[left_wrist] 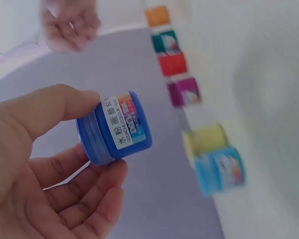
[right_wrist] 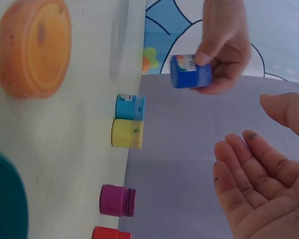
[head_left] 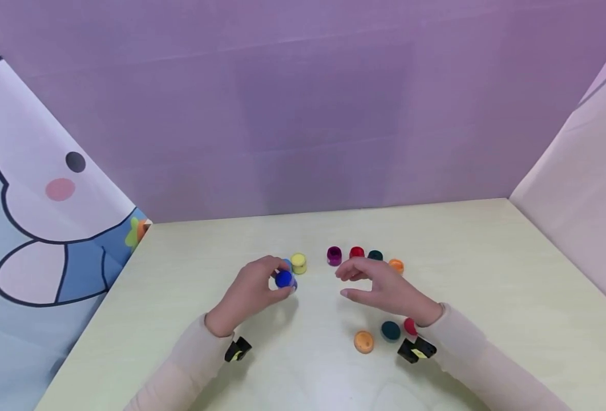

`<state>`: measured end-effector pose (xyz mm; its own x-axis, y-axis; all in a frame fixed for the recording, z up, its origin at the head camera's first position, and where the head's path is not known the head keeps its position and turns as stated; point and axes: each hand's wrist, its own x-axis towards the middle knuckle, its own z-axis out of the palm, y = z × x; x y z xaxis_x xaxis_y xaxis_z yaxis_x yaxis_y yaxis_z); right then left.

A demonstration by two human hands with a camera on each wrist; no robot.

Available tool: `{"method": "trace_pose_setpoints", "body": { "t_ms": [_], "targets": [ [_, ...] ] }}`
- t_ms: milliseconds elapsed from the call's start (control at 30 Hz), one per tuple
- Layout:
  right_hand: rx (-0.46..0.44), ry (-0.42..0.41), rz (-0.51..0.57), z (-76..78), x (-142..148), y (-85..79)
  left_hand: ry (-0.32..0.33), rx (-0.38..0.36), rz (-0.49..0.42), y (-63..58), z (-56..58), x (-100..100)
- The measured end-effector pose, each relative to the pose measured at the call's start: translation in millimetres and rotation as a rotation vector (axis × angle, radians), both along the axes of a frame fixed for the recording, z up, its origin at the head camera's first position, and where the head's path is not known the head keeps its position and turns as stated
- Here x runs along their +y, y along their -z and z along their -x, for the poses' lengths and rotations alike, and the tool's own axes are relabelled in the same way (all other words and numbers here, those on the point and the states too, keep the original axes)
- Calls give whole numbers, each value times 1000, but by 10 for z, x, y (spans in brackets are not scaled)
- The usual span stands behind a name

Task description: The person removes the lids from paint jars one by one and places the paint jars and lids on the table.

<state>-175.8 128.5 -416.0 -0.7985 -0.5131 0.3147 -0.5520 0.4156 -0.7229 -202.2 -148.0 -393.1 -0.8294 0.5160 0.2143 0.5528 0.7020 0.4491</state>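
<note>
A small dark-blue gouache paint jar [left_wrist: 117, 127] with a printed label is pinched between the thumb and fingers of my left hand [head_left: 254, 291], above the table. Its blue lid [head_left: 284, 279] faces up in the head view. Just behind it are a light-blue jar [right_wrist: 129, 107] and a yellow jar [head_left: 299, 263], side by side. My right hand [head_left: 380, 285] hovers to the right with nothing in it, fingers loosely bent and thumb apart. Beyond that hand stand a purple jar [head_left: 334, 256], a red jar [head_left: 356, 252], a dark-green jar [head_left: 375, 255] and an orange jar [head_left: 396, 266].
On the table [head_left: 180, 251] near the right wrist lie an orange lid [head_left: 364, 342], a dark-green lid [head_left: 391, 331] and a red lid [head_left: 410, 326], the last partly hidden by the sleeve. A purple backdrop [head_left: 323, 114] rises behind the table, with printed cloth [head_left: 36, 171] at the left.
</note>
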Motion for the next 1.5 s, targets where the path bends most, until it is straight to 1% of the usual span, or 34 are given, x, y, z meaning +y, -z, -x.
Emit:
{"method": "trace_pose_setpoints", "body": {
  "t_ms": [100,200,367,433,600,700,833,967,1033,1167,1233,1367,1500],
  "targets": [
    [-7,-12,5,-15,-29,14,49,8,-21,-66,-90,93],
    [-22,-30,9,-27,-72,25,86,4,-43,-127,-164,175],
    [-48,-59,28,-48,-163,34,168,37,-64,-206,-249,287],
    [-67,-77,54,-60,-197,38,193,47,-74,-235,-274,324],
    [-95,-107,123,-99,-248,53,217,56,-88,-298,-331,405],
    [-82,-104,141,-120,-256,58,230,74,-82,-330,-361,442],
    [-79,-95,155,-133,-261,50,237,90,-64,-353,-381,473],
    [-121,-91,190,-139,-275,56,242,85,-56,-367,-390,461],
    [-147,-101,221,-138,-275,67,269,79,-64,-368,-383,450],
    [-189,-137,289,-125,-267,95,356,65,-90,-376,-356,425],
    [-205,-155,309,-121,-268,109,382,58,-90,-382,-349,410],
    [-216,-160,311,-119,-272,124,393,44,-68,-385,-344,393],
    [-211,-127,292,-116,-263,129,393,60,-41,-380,-342,407]
  ]
}}
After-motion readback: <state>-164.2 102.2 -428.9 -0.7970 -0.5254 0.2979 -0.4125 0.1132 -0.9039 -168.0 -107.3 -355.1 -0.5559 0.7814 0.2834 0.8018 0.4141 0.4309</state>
